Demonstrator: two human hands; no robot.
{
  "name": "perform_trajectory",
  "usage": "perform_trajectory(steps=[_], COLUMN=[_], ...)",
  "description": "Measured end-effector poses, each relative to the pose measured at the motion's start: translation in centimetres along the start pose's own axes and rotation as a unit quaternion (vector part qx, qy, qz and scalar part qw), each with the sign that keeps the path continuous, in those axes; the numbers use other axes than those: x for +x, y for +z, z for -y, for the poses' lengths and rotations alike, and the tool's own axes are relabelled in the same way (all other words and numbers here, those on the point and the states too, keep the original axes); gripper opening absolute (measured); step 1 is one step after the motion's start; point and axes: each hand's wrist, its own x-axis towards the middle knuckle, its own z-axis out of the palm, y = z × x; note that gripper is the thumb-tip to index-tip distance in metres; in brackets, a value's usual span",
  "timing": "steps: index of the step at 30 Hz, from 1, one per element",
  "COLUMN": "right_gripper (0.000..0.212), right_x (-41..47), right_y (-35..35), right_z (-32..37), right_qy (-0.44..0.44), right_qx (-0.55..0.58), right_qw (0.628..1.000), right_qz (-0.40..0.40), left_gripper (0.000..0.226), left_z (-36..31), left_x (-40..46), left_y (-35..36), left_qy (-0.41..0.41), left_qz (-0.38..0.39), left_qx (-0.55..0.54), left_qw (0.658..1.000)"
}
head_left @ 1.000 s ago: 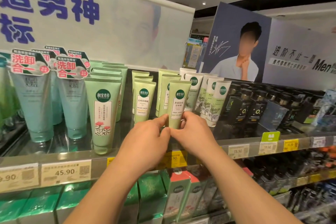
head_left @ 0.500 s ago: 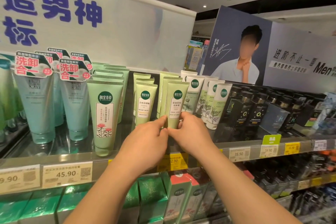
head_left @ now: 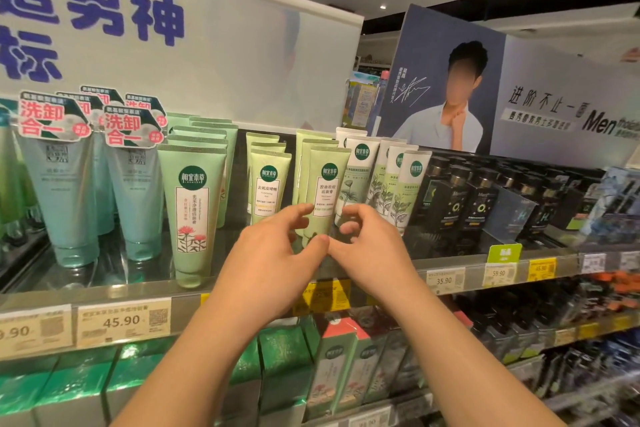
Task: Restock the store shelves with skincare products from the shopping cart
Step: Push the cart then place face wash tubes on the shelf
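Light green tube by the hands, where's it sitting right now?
In the head view, the light green tube stands upright mid-frame on the upper shelf, fronting its row, between a smaller green tube and a white tube.

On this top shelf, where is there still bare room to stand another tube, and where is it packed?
Bare shelf shows along the front edge between the teal tubes and the tall green tube, and in the gap between that tube and the small light-green tubes. From the tube beyond both hands rightward, the white tubes and black bottles stand tightly packed.
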Motion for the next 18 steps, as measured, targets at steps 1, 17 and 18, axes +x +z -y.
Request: perform_trajectory(steps=[1,17,18], right_gripper=[0.063,0.023,0.022], right_x=[-0.5,-11.4,-12.4], right_y=[-0.3,-6.8,-7.3], right_z=[-0.2,-7.4,-8.4], right_qy=[-0.006,-0.064,-0.052], right_qx=[0.018,0.269,0.266], right_qw=[1.000,0.940,0.940], right_qz=[-0.017,-0.197,-0.208], left_gripper=[0.055,0.063,0.064], left_z=[-0.2,-5.4,-5.8], left_x=[-0.3,-4.9,-5.3], left_y=[-0.1,7.4,8.4], left_qy=[0.008,0.118,0.119], left_qz=[-0.006,0.197,0.215], left_qx=[-0.018,-0.297,-0.302], left_qw=[1.000,0.927,0.921])
